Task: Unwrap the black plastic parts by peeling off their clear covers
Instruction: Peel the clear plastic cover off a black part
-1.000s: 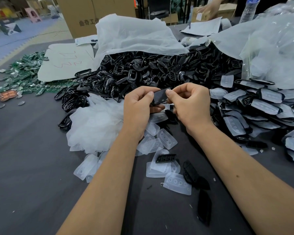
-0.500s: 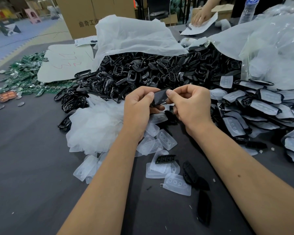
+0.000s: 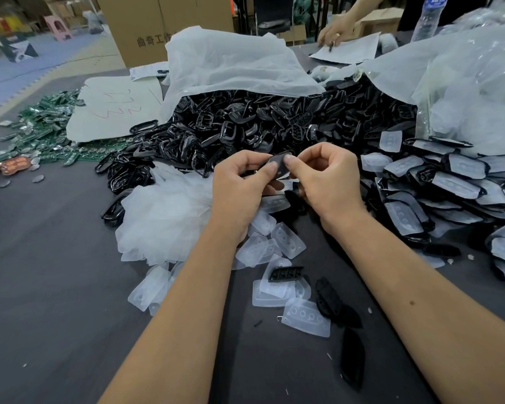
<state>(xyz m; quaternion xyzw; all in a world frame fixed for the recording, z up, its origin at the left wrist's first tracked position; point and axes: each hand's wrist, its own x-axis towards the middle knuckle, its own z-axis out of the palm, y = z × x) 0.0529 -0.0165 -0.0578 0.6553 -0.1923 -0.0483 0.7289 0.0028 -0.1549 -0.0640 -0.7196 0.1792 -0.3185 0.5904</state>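
Pinched between both hands, just above the grey tabletop (image 3: 56, 287): one small black plastic part (image 3: 279, 164), held in front of the big heap of black parts (image 3: 245, 126). Left hand (image 3: 239, 188) and right hand (image 3: 330, 179) close together, thumbs and curled fingers clamped on opposite ends of the part. Whether a clear cover is on it: cannot tell. Below the wrists, loose peeled clear covers (image 3: 274, 246) scattered; to the right, a stack of wrapped parts (image 3: 449, 182). At far left, green circuit boards (image 3: 47, 118).

black part (image 3: 281, 166) mostly hidden by fingers (image 3: 270, 167), cover perhaps unpeeled
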